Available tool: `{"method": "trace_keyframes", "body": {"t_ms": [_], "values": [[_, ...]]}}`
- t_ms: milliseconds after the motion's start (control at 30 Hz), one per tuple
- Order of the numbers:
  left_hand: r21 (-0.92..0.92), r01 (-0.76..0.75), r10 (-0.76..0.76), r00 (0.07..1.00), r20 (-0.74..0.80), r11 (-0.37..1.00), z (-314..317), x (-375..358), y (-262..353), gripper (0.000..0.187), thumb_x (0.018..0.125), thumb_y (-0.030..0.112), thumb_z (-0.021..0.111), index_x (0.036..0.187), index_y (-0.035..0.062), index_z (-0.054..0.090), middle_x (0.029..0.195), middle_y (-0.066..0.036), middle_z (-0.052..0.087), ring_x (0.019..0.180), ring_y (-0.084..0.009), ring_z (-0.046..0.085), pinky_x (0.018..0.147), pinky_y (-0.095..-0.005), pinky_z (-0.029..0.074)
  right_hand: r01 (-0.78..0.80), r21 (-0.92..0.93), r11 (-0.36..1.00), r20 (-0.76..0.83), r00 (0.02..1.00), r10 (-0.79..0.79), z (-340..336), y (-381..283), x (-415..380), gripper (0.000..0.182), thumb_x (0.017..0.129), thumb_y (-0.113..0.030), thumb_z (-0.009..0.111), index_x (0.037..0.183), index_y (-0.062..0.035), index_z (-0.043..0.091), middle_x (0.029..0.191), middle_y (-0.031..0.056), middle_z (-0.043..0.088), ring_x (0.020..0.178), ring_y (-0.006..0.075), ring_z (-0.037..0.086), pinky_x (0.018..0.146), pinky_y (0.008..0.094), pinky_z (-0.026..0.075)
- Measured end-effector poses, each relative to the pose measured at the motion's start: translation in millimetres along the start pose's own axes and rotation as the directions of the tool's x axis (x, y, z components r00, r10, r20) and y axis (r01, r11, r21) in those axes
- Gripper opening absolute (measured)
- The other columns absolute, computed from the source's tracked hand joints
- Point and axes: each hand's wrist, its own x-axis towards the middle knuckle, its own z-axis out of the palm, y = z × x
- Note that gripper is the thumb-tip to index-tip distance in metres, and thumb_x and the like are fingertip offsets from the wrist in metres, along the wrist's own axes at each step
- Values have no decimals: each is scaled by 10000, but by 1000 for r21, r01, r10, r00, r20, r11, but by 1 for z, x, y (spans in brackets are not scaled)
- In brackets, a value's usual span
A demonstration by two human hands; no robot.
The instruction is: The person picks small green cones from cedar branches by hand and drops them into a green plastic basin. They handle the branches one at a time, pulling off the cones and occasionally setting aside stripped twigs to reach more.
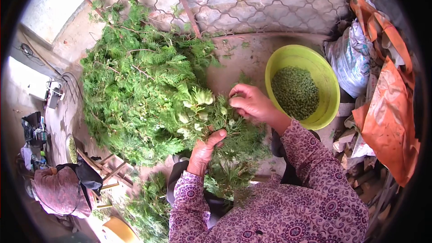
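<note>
My left hand (206, 152) is closed around the stem of a leafy conifer branch (200, 117), which carries pale green cones and flat, feathery sprays. Just right of that branch, my right hand (253, 103) pinches with thumb and fingers. A small green bit shows at its fingertips, too small to name surely. To the right of this hand stands a yellow-green basin (332, 85), partly filled with small green cones (294, 91). More cut greenery hangs over my lap below the left hand.
A large heap of conifer branches (130, 85) lies to the left, before a metal lattice gate (265, 4). White sacks (348, 58) and an orange sheet (389, 117) are at the right. Another person (63, 191) is at lower left, near a yellow container (120, 231).
</note>
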Motion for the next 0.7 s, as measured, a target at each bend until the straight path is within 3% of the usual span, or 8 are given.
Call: {"method": "trace_keyframes", "body": {"t_ms": [33, 67, 133, 200, 333, 400, 433, 700], "values": [[-22, 6, -5, 999, 32, 1000, -6, 4, -4, 276, 632, 154, 743, 811, 74, 548, 700, 18, 523, 595, -93, 459, 491, -240, 370, -72, 259, 963, 70, 996, 55, -6, 0, 0, 94, 790, -98, 547, 872, -83, 504, 665, 10, 489, 477, 43, 405, 386, 184, 302], [-21, 4, -3, 999, 33, 1000, -10, 7, -7, 276, 632, 154, 743, 811, 74, 548, 700, 18, 523, 595, -93, 459, 491, -240, 370, -69, 259, 963, 70, 996, 53, -13, 1, 2, 94, 790, -98, 547, 872, -83, 504, 665, 10, 489, 477, 43, 405, 386, 184, 302], [-4, 17, -17, 999, 31, 1000, -15, 10, -12, 340, 658, 193, 748, 895, 83, 530, 782, 12, 536, 690, -102, 497, 548, -239, 400, -70, 580, 811, 210, 976, -66, -20, -1, 6, 78, 802, -123, 525, 869, -96, 495, 715, 24, 492, 506, 50, 415, 378, 180, 301], [2, 21, -22, 1000, 20, 1000, -16, 10, -12, 338, 660, 196, 748, 892, 82, 530, 787, 11, 539, 695, -106, 503, 552, -242, 405, -85, 605, 792, 184, 982, -35, -18, -3, 2, 70, 809, -137, 506, 861, -91, 493, 770, 47, 509, 495, 59, 409, 376, 171, 294], [26, 25, -26, 1000, 7, 999, -14, 11, -12, 336, 661, 196, 748, 888, 78, 530, 799, 8, 546, 709, -116, 517, 564, -252, 420, -102, 360, 928, 328, 944, -24, -13, -7, -5, 104, 807, -148, 538, 858, -65, 504, 795, 54, 524, 519, 60, 431, 422, 177, 329], [25, 35, -35, 999, 4, 999, -11, 9, -10, 331, 664, 185, 745, 890, 75, 529, 798, 8, 545, 708, -116, 518, 560, -254, 421, -45, -127, 991, 165, 984, 66, -4, -12, -12, 161, 809, -201, 577, 838, -54, 518, 737, 17, 519, 533, 51, 443, 431, 187, 342], [19, 42, -42, 999, -1, 999, -9, 8, -9, 327, 666, 173, 742, 892, 73, 528, 796, 9, 545, 707, -116, 519, 557, -256, 422, 84, -181, 980, 194, 980, -49, -2, -7, -12, 209, 798, -240, 611, 817, -48, 530, 683, -14, 510, 524, 41, 440, 441, 181, 340], [-2, 17, -17, 999, 31, 1000, -6, 8, -8, 286, 677, 125, 726, 874, 72, 525, 758, 7, 543, 674, -116, 516, 542, -252, 419, 0, -92, 996, 145, 989, 13, -7, 3, -4, 122, 790, -156, 603, 832, -58, 542, 685, -2, 522, 510, 46, 455, 427, 177, 351]]}}
